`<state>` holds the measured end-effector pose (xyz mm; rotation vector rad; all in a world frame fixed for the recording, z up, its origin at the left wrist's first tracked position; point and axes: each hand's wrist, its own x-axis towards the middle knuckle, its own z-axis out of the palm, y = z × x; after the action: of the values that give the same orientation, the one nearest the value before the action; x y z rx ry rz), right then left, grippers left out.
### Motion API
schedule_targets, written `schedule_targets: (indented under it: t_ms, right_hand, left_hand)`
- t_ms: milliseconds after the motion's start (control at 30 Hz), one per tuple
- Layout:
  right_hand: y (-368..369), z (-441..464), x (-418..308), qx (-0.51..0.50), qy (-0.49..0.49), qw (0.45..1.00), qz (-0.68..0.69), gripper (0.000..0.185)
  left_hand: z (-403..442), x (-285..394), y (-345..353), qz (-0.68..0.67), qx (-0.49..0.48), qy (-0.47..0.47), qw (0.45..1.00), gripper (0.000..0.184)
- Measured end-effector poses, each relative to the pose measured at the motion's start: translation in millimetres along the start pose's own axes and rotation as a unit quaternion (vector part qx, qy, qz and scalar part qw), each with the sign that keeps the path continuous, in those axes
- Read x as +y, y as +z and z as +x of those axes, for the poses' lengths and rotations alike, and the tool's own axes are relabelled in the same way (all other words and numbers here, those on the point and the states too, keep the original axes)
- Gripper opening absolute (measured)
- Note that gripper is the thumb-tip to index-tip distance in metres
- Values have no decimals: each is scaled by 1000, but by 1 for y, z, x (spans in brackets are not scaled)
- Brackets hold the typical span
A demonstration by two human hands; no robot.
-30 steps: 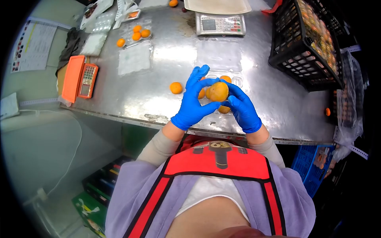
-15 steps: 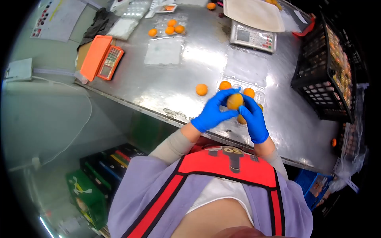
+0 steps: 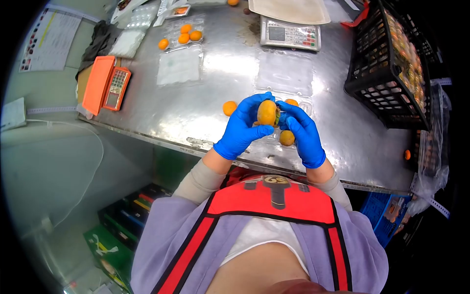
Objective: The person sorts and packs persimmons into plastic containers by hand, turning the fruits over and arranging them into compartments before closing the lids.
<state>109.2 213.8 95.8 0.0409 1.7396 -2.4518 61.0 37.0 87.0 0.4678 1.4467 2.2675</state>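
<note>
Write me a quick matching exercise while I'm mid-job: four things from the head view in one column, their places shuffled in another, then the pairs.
Things
1. persimmon with its green calyx showing
2. orange keypad device
3. white scale
4. black crate

Places
A. on the far side of the metal table, under a beige pan
B. at the table's right side
C. between the left hand and the right hand, both blue-gloved
D. at the table's left end

Pairs: 1-C, 2-D, 3-A, 4-B
</note>
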Motion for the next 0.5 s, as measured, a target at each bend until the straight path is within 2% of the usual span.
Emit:
schedule_targets:
  t_ms: [100, 133, 200, 233, 300, 433, 500]
  right_hand:
    - [-20, 3, -1, 55, 22, 998, -31, 42]
    - [-30, 5, 3, 97, -2, 993, -67, 40]
    - [-51, 5, 3, 163, 13, 981, -102, 38]
    - [-65, 3, 8, 187, 19, 975, -122, 37]
    - [-83, -3, 16, 207, 23, 970, -125, 36]
    - [-110, -17, 46, 263, 28, 957, -117, 35]
    - [-119, -23, 69, 257, -10, 946, -195, 35]
  left_hand:
    - [1, 1, 1, 62, 27, 9, 998, 65]
    - [1, -2, 0, 60, 25, 6, 998, 65]
    - [2, -7, -4, 194, 58, 31, 979, 65]
    - [2, -7, -4, 193, 57, 30, 979, 65]
    - [2, -8, -3, 249, 71, 37, 965, 62]
    - [1, -28, -5, 322, 40, 41, 945, 57]
    - [-6, -49, -7, 503, -63, 70, 859, 51]
